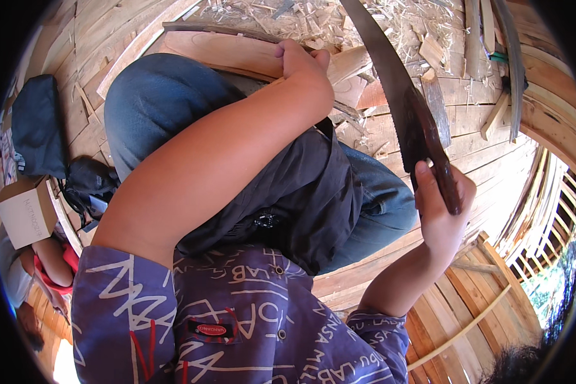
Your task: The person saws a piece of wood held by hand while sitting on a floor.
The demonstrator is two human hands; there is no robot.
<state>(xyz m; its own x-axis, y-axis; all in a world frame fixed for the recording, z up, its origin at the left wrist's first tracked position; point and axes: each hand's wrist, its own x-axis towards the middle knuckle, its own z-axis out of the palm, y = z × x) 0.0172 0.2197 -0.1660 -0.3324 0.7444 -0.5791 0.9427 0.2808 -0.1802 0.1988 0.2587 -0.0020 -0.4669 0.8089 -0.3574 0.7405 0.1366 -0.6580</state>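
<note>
My right hand [446,201] is wrapped round the dark wooden handle of a handsaw [390,70]. Its long blade rises toward the far edge of the view, with the teeth on the left side. Across my lap stretches my left arm, and my left hand [304,63] is closed on a wooden plank [230,52] lying just beyond my knees. The plank has a pale face and a dark, rough far edge. Its right end [352,64] lies just left of the saw blade, and I cannot tell whether they touch. My left fingertips are partly hidden.
Shavings and offcuts [429,48] litter the plank floor beyond the saw. Long boards [515,70] lie at the far right, near a slatted wall [544,224]. To the left are a dark bag [40,125], a cardboard box [25,214] and another person's arm [54,262].
</note>
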